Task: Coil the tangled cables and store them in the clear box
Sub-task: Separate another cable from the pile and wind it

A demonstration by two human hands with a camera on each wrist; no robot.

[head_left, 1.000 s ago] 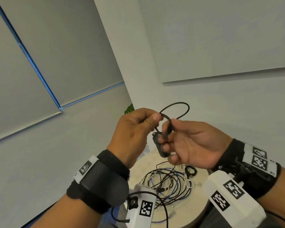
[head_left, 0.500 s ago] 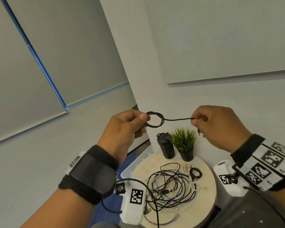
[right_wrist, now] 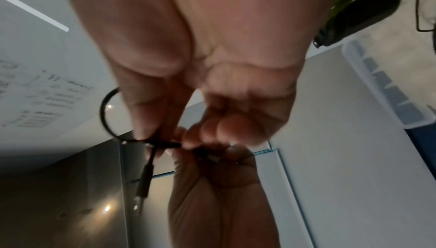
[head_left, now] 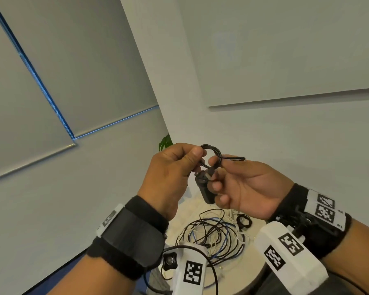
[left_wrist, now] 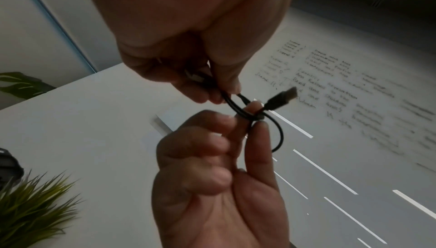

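A person's two hands meet in mid-air above a small round table (head_left: 251, 279), working a short black cable (head_left: 214, 153) wound into a small loop. The left hand (head_left: 170, 173), fingers curled, pinches one side of the loop between thumb and forefinger, with a plug of the cable tucked inside its fist as the left wrist view shows. The right hand (head_left: 249, 188), palm turned up, pinches the loop's other side between thumb and fingertips, its remaining fingers curled in toward the palm; the cable's free end, tipped with a plug (left_wrist: 282, 98), sticks out past the right fingers. Below the hands, a tangled heap of black, white and blue cables (head_left: 213, 235) lies spread on the table, and a small black coil (head_left: 244, 221) sits just beside the heap. A dark bottle (head_left: 205, 190) stands at the table's far side, partly hidden behind the hands. The right wrist view catches the rim of the clear box (right_wrist: 387, 88) next to the table; what lies inside it cannot be made out. A green potted plant (left_wrist: 28, 209) shows in the left wrist view.
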